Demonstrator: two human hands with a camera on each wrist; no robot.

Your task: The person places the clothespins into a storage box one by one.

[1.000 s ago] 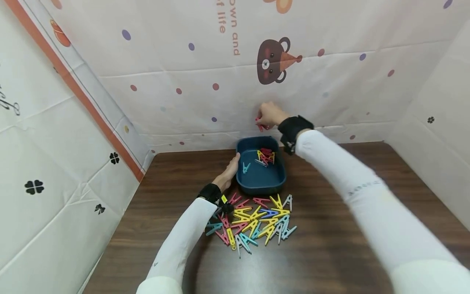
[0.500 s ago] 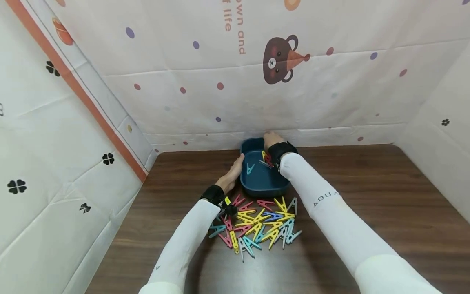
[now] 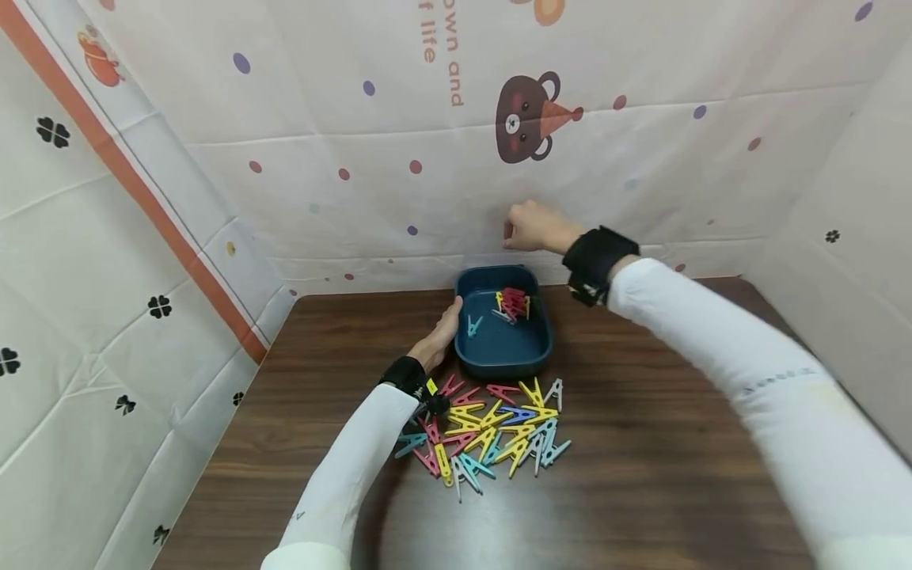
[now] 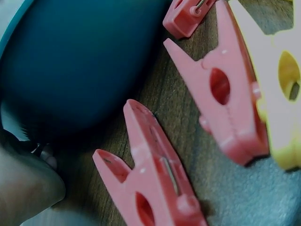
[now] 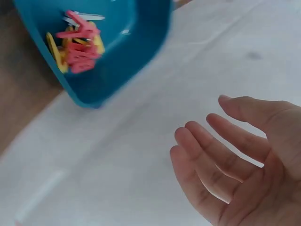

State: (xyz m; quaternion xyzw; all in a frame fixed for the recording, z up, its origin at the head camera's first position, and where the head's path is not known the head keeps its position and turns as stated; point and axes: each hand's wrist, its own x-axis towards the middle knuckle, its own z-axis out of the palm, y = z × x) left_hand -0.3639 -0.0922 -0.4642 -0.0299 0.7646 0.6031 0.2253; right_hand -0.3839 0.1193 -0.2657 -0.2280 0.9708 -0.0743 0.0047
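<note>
My left hand (image 3: pixel 439 332) rests against the left outer wall of a dark blue plastic bin (image 3: pixel 499 366), its fingers lying along that side. Above and behind the bin's far right corner, my right hand (image 3: pixel 539 227) hangs in the air. In the right wrist view its fingers (image 5: pixel 202 160) are relaxed, with nothing held. Inside the bin, red clothespins (image 5: pixel 81 59) and a few yellow ones lie bunched near the right wall, with a grey one beside them. A single teal clothespin (image 3: pixel 473 325) lies apart from them, towards the left.
Many clothespins in pink, yellow, teal, blue and grey lie spread on the brown wooden table (image 3: pixel 641 396) in front of the bin. Pink clothespins (image 4: pixel 150 183) sit close by the left wrist. A patterned white cloth (image 3: pixel 342 222) hangs right behind the bin.
My right hand came down into the bin with a red clothespin, let it go there, and has risen back out with nothing in it. The left hand stays at the bin's side.
</note>
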